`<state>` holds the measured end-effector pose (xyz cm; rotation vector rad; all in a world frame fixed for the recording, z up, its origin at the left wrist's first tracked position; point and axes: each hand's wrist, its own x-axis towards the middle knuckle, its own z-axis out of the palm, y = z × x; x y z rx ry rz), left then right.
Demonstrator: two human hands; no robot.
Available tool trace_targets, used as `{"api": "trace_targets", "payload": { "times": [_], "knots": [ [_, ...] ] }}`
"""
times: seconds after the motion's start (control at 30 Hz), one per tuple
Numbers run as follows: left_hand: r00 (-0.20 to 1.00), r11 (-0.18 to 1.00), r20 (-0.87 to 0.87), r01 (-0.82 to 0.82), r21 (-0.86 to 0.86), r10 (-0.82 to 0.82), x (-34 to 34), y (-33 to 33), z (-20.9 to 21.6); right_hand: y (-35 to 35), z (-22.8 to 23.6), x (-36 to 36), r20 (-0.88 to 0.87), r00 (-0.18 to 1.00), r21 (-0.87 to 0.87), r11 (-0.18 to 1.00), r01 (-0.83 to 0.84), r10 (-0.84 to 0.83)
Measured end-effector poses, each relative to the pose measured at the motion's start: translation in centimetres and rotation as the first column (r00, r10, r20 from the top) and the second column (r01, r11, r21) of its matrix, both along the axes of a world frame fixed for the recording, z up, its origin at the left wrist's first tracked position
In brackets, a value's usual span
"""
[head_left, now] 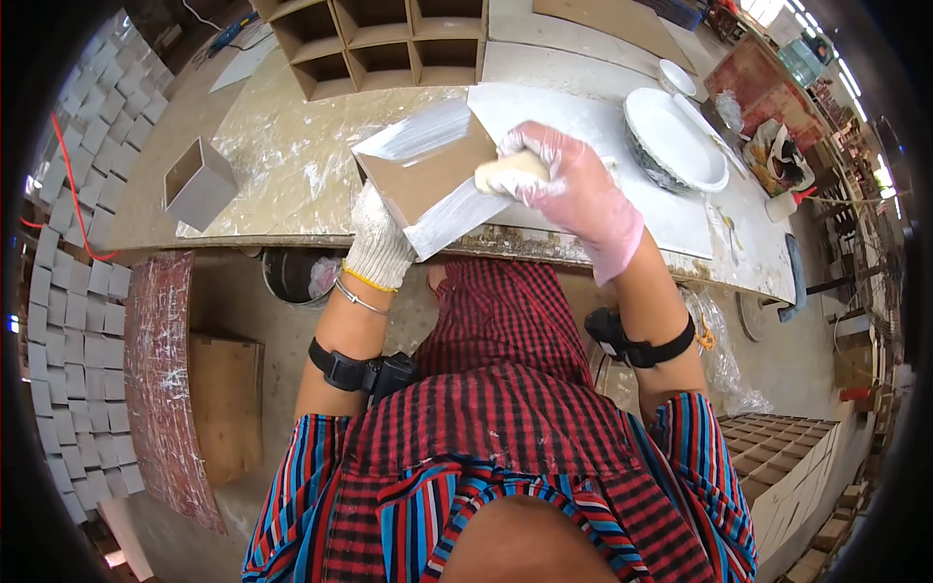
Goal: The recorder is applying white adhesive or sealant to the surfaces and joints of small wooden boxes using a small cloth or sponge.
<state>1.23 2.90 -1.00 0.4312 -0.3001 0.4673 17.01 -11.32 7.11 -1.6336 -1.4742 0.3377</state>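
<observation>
My left hand point(377, 236), in a white knit glove, supports a brown board box point(432, 167) above the table's front edge; its fingers are hidden behind the box. Streaks of white paint run along two opposite sides of the face turned up, with bare brown between them. My right hand point(588, 199), in a thin pinkish glove smeared with white, is closed round a cream sponge point(510, 175). That sponge rests at the right side of the box, by the lower painted band. Farther right stands a speckled basin point(661, 175) with white paint inside.
A small hollow grey box point(204, 185) stands on the worktable point(282, 194) at left. Behind is a brown compartment rack point(379, 73). A small white bowl point(677, 78) sits beyond the basin. Many pale boxes point(83, 330) are stacked far left; a dark bucket point(292, 277) is under the table.
</observation>
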Motion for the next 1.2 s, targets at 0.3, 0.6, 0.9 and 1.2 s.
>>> {"api": "trace_targets", "payload": {
  "times": [0.3,0.6,0.9,1.2],
  "knots": [
    [0.974,0.986,-0.188,-0.106,0.129,0.129,-0.6,-0.1,0.6,0.1,-1.5,0.7,0.062,0.998,0.113,0.994,-0.005,-0.002],
    [0.814,0.548,-0.198,-0.167,0.82,0.546,-0.1,0.5,-1.2,1.3,-0.1,1.6,-0.155,0.986,0.102,0.994,-0.04,0.056],
    [0.96,0.968,-0.268,-0.013,0.252,0.083,0.4,0.2,-0.1,-0.2,2.7,-1.5,0.334,0.908,0.111,0.946,-0.306,0.254],
    [0.875,0.944,-0.414,-0.13,0.303,0.253,1.2,-2.2,0.8,3.7,1.8,0.7,0.277,0.959,0.295,0.945,-0.141,0.057]
  ]
}}
